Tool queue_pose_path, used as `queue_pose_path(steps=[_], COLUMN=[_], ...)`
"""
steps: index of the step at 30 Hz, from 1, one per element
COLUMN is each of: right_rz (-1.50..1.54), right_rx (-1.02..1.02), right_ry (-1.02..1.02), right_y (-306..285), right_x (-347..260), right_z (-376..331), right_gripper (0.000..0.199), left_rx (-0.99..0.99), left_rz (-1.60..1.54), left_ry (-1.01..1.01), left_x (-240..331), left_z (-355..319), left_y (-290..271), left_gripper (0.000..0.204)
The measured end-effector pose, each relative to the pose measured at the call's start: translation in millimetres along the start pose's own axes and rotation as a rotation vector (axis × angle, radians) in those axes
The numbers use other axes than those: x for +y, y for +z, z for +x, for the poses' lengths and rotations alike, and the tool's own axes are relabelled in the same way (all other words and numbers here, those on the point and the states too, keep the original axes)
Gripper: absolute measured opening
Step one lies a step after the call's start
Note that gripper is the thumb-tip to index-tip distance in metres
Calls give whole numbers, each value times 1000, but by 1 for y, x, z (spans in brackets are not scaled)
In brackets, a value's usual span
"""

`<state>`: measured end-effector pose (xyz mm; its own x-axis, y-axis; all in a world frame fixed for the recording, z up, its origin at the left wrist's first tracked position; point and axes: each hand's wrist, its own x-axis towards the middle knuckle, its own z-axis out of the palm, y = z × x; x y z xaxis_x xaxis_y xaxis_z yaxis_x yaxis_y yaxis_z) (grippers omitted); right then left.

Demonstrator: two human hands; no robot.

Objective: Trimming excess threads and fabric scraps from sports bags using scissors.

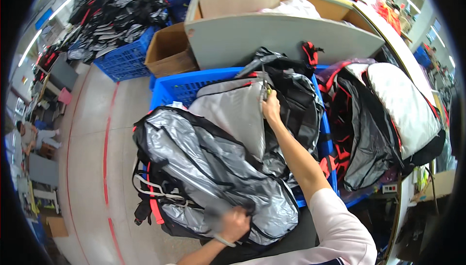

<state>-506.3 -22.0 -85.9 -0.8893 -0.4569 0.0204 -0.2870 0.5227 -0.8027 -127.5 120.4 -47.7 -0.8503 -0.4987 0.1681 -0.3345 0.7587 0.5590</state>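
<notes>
A large silver-lined bag (204,143) with black edging lies across my lap and over the near edge of a blue plastic crate (165,87). My left hand (236,224) is closed on a fold of its black and silver fabric, near the bag's lower end. Farther off, above the crate, my right hand (272,107) is wrapped round scissors (265,89), their blades pointing away from me. Beneath them is a grey padded panel (233,109), with more black and silver bags (301,102) beside it in the crate. White cords (162,190) and red straps hang at the large bag's left side.
On the right, more bags (403,100) with white and silver panels are piled up. An open cardboard box (170,53) stands beside a grey bench (281,39). Back left, a blue crate (124,53) is heaped with black fabric pieces. A person (36,136) sits far left.
</notes>
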Motion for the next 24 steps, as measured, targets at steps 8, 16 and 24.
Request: queue_pose_path(steps=[8, 16, 24], right_rz=[4, 469, 984], right_rx=[-114, -171, -283], right_ry=[-527, -806, -959], right_y=[-101, -296, -391], right_x=[-96, -112, -116], right_z=[-133, -311, -419], right_gripper=[38, 51, 54], left_rx=[-5, 363, -442], left_rz=[-216, -452, -53], left_ry=[237, 205, 270], left_x=[90, 107, 197], left_z=[-33, 61, 267], left_y=[-7, -228, -287], left_gripper=[18, 17, 49])
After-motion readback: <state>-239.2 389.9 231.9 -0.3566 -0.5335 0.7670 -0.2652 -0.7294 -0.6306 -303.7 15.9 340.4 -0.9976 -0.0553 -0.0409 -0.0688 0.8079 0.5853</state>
